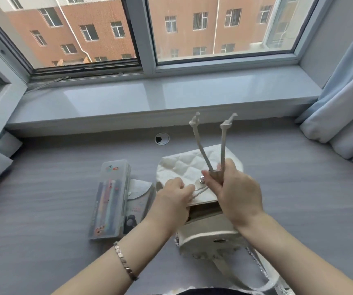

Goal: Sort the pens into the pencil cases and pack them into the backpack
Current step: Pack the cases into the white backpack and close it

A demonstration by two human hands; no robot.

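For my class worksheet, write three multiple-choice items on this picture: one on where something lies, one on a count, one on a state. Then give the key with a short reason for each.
1. Where does the clear pencil case lie?
A. on the desk, left of the backpack
B. on a chair
C. inside the backpack

2. How many knotted cords rise from the right hand?
A. one
B. two
C. four

3. The backpack's quilted flap is:
A. buckled shut
B. missing
C. folded back, open

Key: 1 A, it lies flat on the desk beside the bag. 2 B, two knotted ends show above the hand. 3 C, the flap lies back and the dark opening shows.
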